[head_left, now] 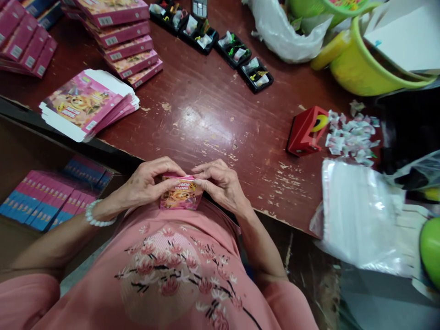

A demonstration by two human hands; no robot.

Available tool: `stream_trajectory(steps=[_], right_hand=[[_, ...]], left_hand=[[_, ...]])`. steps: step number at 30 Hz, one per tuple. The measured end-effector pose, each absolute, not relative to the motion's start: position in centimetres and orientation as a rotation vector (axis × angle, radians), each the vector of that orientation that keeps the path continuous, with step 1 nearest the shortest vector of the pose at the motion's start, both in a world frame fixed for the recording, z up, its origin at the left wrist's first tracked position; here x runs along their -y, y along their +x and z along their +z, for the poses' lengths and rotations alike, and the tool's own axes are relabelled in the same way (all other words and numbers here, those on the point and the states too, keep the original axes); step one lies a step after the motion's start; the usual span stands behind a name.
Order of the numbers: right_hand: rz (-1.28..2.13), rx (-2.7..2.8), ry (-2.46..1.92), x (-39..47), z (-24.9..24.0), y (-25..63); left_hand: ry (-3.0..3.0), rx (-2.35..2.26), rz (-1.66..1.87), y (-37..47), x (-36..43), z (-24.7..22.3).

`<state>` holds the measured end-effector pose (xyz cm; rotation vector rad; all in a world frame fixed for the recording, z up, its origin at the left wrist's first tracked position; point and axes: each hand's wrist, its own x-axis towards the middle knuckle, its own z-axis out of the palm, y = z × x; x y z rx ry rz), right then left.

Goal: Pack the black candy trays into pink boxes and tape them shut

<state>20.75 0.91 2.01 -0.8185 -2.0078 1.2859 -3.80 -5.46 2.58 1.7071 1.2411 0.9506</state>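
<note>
A small pink box (181, 194) with a printed cartoon picture is held upright against my shirt at the table's front edge. Around its left side and top edge, my left hand (147, 181) is closed, the thumb lying along the top of the printed face. My right hand (223, 183) grips the upper right corner, with thumb and fingers pinching the edge. Left of my hands lies a stack of flat, unfolded pink cartons (85, 98). Piled pink boxes (118, 23) stand behind those cartons.
Black trays (256, 74) with small bagged items line the table's back. A red dispenser (307, 130) stands right, beside wrapped pieces (354, 135), clear plastic bags (360, 215) and a yellow-green basket (364, 64). Packed boxes (51, 195) sit in a carton at lower left.
</note>
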Motion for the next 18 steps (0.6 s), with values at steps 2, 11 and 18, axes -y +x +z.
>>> stream_trajectory(steps=[2,11,18], right_hand=[[1.22,2.099,-0.788,-0.3,1.4,21.0],[0.999,1.7,-1.112,-2.7,4.2,26.8],[0.231,1.206,-1.849,-13.0,3.4,41.4]], left_hand=[[1.843,-1.255,0.906,-3.6,5.7,2.6],[1.841,-1.384,1.321,-2.2,3.5,5.3],[2.04,-1.43,1.555,-0.5,-0.6,3.4]])
